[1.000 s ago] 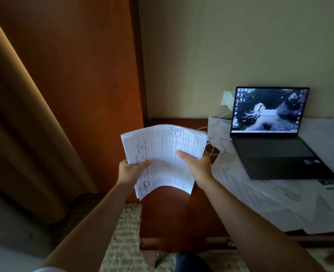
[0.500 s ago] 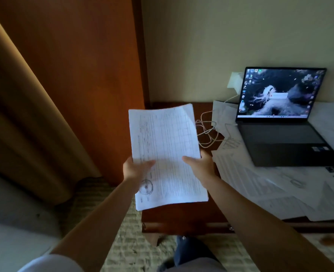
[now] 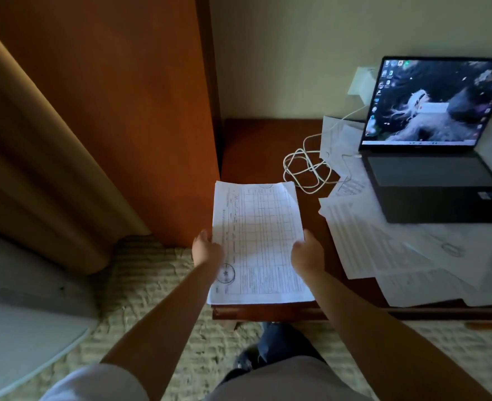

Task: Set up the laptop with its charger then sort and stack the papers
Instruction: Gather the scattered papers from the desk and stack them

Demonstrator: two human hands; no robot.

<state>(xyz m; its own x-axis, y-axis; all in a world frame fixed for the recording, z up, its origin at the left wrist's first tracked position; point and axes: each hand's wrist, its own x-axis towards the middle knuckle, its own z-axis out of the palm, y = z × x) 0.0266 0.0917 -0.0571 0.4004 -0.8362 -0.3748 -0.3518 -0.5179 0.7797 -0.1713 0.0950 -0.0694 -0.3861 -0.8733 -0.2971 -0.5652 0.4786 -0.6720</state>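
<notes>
A stack of printed papers (image 3: 259, 235) with a table grid and a round stamp lies flat over the left end of the wooden desk (image 3: 256, 149). My left hand (image 3: 207, 250) grips its left edge and my right hand (image 3: 307, 254) grips its right edge. To the right stands an open laptop (image 3: 436, 157), its screen lit. A white charger cable (image 3: 308, 169) coils on the desk, runs to the laptop's left side and up to a white charger block (image 3: 362, 82) at the wall. Several loose sheets (image 3: 398, 256) lie spread under and in front of the laptop.
A tall wooden cabinet panel (image 3: 129, 111) rises just left of the desk. A tan curtain (image 3: 30, 157) hangs further left. Patterned carpet (image 3: 152, 299) covers the floor, and a pale surface (image 3: 16, 337) fills the lower left corner.
The papers have gone from held up and curved to lowered flat onto the desk's left end, both hands still on their edges. My view has tilted down and left.
</notes>
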